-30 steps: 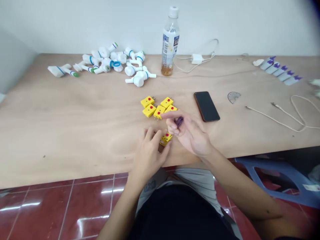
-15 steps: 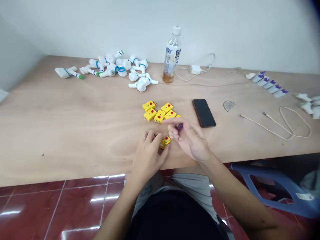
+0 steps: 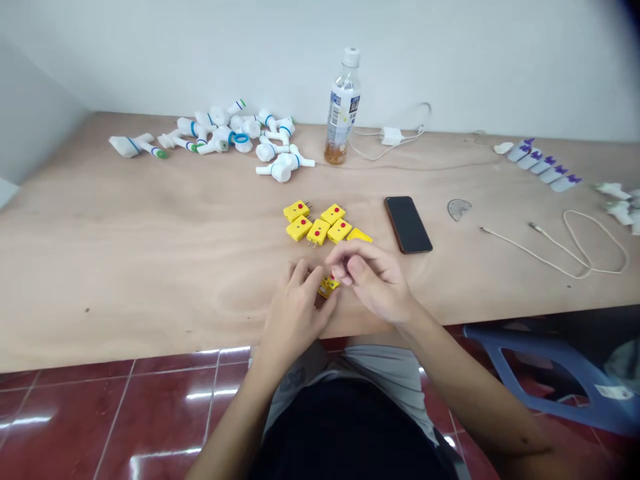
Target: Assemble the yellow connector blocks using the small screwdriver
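My left hand [image 3: 297, 310] rests at the table's front edge, its fingers closed around a small yellow block [image 3: 329, 287] with a red dot. Just right of it, my right hand [image 3: 375, 280] is curled in above the block's right side, and whatever its fingers hold is hidden. Beyond both hands lies a group of similar yellow blocks [image 3: 317, 232] with red dots and thin metal pins. One more yellow piece [image 3: 359, 235] shows partly behind my right hand.
A black phone [image 3: 408, 225] lies right of the yellow blocks. Farther back stand a bottle [image 3: 343, 110], white fittings [image 3: 220, 130] and a white charger [image 3: 391, 136]. Rightward are a metal protractor [image 3: 459, 209], a cable [image 3: 575, 257] and purple-topped pieces [image 3: 550, 168]. A blue stool [image 3: 540, 403] is below.
My right hand has turned and its extended finger has curled in. The dark purple object seen in it before is now hidden. My left hand has hardly moved.
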